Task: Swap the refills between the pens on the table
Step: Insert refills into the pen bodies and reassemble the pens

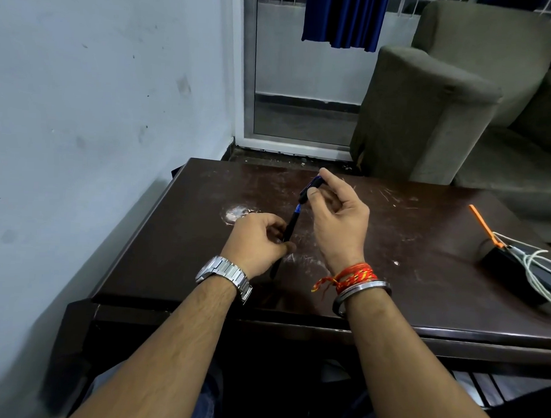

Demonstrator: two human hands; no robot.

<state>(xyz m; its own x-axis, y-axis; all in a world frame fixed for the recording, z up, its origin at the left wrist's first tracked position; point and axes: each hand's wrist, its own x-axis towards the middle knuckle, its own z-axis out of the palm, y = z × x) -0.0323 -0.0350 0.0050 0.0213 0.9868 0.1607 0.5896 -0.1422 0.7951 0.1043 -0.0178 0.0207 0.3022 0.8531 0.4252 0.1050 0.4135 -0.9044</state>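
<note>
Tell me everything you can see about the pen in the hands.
The pen is slim and dark, seemingly plastic, with a blue band mid-length. It is held tilted above the table, not touching it. The left hand grips its lower barrel; the right hand pinches the upper dark-and-blue end. Whether the two parts are separated is unclear.

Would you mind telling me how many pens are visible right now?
1: a dark pen with blue section, in the grip of both the left hand and right hand above the brown wooden table. Others may be hidden.
</note>
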